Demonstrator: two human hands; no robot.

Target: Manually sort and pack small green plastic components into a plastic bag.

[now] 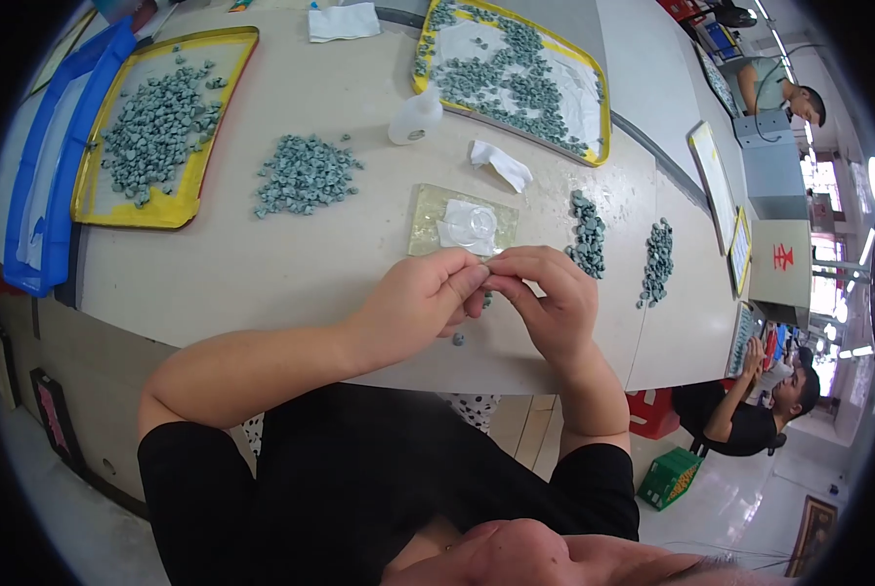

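My left hand and my right hand meet fingertip to fingertip above the near part of the table. Both are closed in a pinch; whatever lies between the fingers is too small and covered to make out. Just beyond them is a yellowish flat pad, bearing a white tissue and a clear round dish. One loose grey-green piece rests near the table edge below my hands. A heap of similar small pieces spreads to the left, and two narrow rows lie to the right.
Yellow-rimmed trays of grey-green pieces stand at the left and far side. A blue bin sits at the far left. Beyond the pad are a white bottle and a crumpled white cloth. Two people sit at the right.
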